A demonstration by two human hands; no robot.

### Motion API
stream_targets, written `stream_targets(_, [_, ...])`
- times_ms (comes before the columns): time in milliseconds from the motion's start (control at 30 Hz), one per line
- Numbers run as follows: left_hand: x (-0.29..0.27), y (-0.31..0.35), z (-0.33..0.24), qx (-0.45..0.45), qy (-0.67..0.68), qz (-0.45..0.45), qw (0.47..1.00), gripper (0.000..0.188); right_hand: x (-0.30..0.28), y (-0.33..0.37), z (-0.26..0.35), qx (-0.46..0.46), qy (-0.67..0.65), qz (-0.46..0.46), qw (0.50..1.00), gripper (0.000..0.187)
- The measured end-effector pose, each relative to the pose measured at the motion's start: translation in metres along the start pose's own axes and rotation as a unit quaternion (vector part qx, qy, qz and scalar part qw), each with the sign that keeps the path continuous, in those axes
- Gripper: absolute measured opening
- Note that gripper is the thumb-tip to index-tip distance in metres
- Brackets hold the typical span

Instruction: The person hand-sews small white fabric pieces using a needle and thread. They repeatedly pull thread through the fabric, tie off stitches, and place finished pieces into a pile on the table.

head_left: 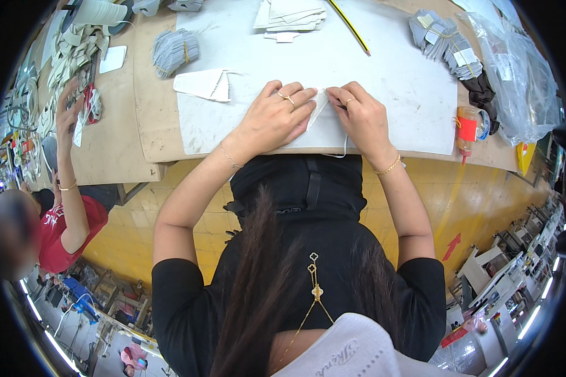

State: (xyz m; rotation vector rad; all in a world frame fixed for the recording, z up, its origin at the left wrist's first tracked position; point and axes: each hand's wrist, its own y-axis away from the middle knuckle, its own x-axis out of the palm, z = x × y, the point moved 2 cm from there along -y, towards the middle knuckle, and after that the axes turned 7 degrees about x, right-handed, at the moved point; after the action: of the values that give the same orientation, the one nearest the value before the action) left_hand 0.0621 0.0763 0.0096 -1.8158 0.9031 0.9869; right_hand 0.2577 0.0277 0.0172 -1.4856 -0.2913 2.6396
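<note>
Between my hands a small off-white piece of fabric lies at the near part of the white sheet. My left hand is closed over its left side, fingers curled and pressed together. My right hand pinches its upper right edge with thumb and forefinger; the fingertips partly hide the cloth. A thin white strip hangs below the right hand towards the table edge. Left of my hands rests a small pile of white fabric pieces with a thin tail.
A stack of cream fabric pieces and a yellow-black pencil lie farther back. Tied grey bundles sit at left and right. A red-labelled bottle and plastic bag are right. A co-worker in red reaches in from the left.
</note>
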Motion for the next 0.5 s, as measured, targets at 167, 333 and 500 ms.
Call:
stream_targets(167, [0.003,0.001,0.0,0.008,-0.015,-0.003,1.0,0.029,0.003,-0.01,-0.002,-0.002,-0.006,-0.008,1.0,0.014])
stream_targets(333, [0.0,-0.002,-0.001,0.006,-0.016,-0.001,1.0,0.026,0.003,-0.021,-0.006,-0.01,0.015,-0.007,1.0,0.019])
stream_targets(500, [-0.003,-0.006,-0.004,-0.013,-0.013,0.026,1.0,0.024,-0.004,-0.006,-0.005,-0.014,0.022,0.034,0.999,0.023])
